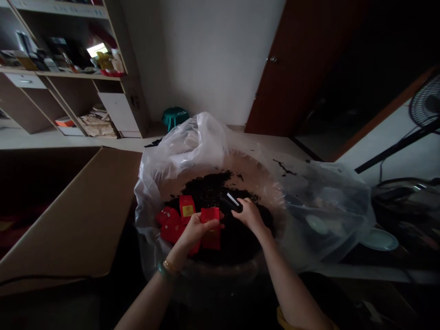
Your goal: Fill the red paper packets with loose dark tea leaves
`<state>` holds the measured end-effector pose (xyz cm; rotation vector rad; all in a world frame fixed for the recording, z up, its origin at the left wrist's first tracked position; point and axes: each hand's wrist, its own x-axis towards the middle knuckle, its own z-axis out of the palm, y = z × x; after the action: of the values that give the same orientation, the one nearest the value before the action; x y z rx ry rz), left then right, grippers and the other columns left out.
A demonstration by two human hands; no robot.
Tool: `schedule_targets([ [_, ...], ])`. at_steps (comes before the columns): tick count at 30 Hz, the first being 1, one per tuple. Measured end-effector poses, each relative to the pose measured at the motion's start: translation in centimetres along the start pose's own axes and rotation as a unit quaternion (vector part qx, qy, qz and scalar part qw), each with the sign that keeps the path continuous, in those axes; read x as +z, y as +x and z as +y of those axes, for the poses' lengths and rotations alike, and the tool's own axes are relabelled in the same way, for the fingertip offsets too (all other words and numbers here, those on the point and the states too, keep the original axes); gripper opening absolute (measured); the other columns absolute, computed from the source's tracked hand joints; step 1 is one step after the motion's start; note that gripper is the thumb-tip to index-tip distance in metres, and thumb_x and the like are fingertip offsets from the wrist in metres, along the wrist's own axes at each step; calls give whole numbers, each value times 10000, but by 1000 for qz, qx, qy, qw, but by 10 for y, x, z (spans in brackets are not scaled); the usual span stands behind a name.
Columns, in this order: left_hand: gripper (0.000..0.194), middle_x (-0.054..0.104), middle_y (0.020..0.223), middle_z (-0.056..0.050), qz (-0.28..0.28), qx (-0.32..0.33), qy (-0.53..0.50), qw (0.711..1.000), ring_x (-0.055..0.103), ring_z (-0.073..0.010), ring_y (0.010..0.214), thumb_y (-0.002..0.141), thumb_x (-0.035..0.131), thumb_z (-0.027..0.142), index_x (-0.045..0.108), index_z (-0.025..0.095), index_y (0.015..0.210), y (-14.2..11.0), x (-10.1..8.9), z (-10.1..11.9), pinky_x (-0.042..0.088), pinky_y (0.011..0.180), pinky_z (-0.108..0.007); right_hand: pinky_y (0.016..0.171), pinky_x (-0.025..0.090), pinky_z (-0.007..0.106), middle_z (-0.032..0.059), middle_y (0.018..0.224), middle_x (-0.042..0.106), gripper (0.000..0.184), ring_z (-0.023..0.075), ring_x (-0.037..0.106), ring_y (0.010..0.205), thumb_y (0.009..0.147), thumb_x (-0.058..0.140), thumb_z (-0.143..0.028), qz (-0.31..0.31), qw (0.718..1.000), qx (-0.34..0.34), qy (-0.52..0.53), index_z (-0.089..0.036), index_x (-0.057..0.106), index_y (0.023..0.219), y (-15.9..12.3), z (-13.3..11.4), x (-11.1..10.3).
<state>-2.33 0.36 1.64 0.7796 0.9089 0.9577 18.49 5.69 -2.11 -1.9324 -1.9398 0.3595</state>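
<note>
My left hand is closed around a small red packet, thumb across its front. The packet stands upright over the tub. In my right hand, the fingers grip a small black object with a white strip; its exact kind is too dark to make out. Beneath both hands lies a heap of dark, loose, leaf-like material in a wide round tub lined with clear plastic. Another red packet with a yellow label rests left of my left hand, beside several more red packets.
A large open cardboard box stands at the left. Behind are a shelf unit, a green bag-like item and a brown door. Plastic sheeting spreads right, near a fan. Dark scraps lie on the plastic.
</note>
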Motion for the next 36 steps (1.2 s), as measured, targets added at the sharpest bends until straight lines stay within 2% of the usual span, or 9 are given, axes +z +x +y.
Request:
schedule_targets([
  [2, 498, 741, 825, -98, 4, 0, 8, 1000, 713, -228, 719, 474, 880, 391, 718, 109, 851, 1, -2, 1, 535, 650, -271, 851, 485, 340, 96, 1024, 652, 410, 231, 627, 941, 723, 669, -293, 26, 994, -35, 101, -158, 650, 1110, 2, 5, -10],
  [4, 483, 736, 773, -87, 3, -3, 18, 1000, 705, -216, 689, 475, 878, 393, 712, 104, 825, 3, -4, 0, 530, 648, -272, 860, 493, 346, 85, 1045, 660, 427, 223, 630, 958, 755, 650, -348, 9, 976, -83, 201, -164, 641, 1140, 1, 3, -24],
  [6, 447, 727, 724, -78, -6, -2, 37, 999, 691, -202, 654, 491, 870, 401, 708, 100, 779, 5, -6, -1, 521, 632, -268, 887, 486, 340, 76, 1095, 663, 448, 219, 628, 998, 746, 673, -374, -62, 957, -136, 248, -172, 648, 1146, -3, -8, -41],
  [9, 430, 727, 723, -68, -29, 28, 74, 996, 665, -182, 645, 495, 865, 406, 718, 107, 766, 8, -5, -3, 510, 632, -263, 871, 494, 342, 77, 1064, 694, 484, 233, 646, 974, 679, 753, -357, -161, 940, -197, 225, -186, 677, 1125, -12, -35, -59],
  [12, 450, 725, 735, -52, -34, 59, 89, 994, 645, -173, 662, 471, 872, 400, 722, 118, 788, 10, -5, -5, 511, 647, -266, 836, 503, 328, 68, 1031, 725, 395, 237, 668, 947, 706, 734, -281, -174, 944, -207, 192, -217, 702, 1095, -18, -58, -65],
  [15, 446, 709, 703, -37, -29, 55, 86, 994, 625, -157, 635, 484, 867, 402, 714, 117, 791, 9, -7, -6, 501, 620, -258, 813, 508, 314, 42, 977, 748, 320, 232, 689, 896, 731, 702, -222, -170, 947, -208, 176, -244, 726, 1049, -20, -67, -66],
  [23, 442, 710, 712, -39, -19, 57, 77, 995, 625, -153, 625, 511, 858, 388, 714, 106, 821, 7, -7, -6, 489, 618, -257, 865, 499, 339, 41, 1050, 733, 322, 241, 685, 967, 760, 659, -186, -145, 957, -192, 162, -259, 715, 1069, -24, -72, -64],
  [30, 425, 727, 732, -46, -24, 51, 83, 995, 644, -162, 647, 507, 860, 384, 734, 120, 815, 7, -10, -1, 499, 639, -255, 869, 504, 354, 62, 1063, 725, 416, 245, 673, 967, 691, 736, -238, -151, 954, -189, 175, -227, 696, 1105, -20, -65, -66],
  [36, 408, 720, 714, -43, -13, 51, 80, 995, 642, -159, 620, 511, 860, 387, 727, 116, 785, 8, -8, -3, 505, 615, -259, 879, 510, 354, 40, 1034, 738, 333, 247, 684, 960, 720, 703, -217, -142, 955, -174, 193, -245, 721, 1051, -20, -66, -63],
])
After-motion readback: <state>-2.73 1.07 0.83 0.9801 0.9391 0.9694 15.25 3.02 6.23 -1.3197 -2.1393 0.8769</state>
